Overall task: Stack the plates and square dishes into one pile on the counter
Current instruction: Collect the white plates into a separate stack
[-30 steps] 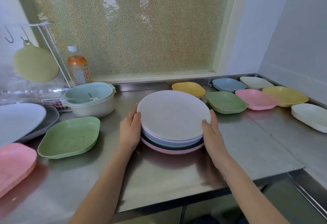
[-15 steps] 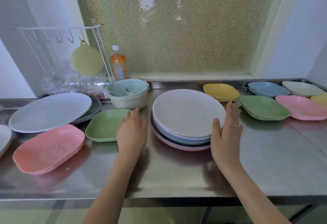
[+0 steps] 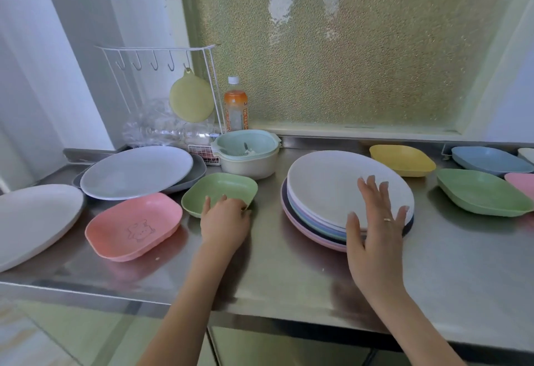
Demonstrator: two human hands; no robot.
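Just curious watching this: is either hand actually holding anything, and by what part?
The left hand grips the small green dish by its near rim. The right hand holds nothing, its fingers spread over the plate pile.

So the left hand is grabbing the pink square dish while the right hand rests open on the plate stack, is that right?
Not quite. The head view shows the left hand gripping the green square dish; the pink square dish lies untouched beside it. The right hand does rest open on the plate stack.

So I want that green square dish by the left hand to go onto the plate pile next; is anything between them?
Nothing visible: bare counter separates the green square dish from the plate pile. The left hand grips the dish's near rim; the right hand lies over the pile's near edge.
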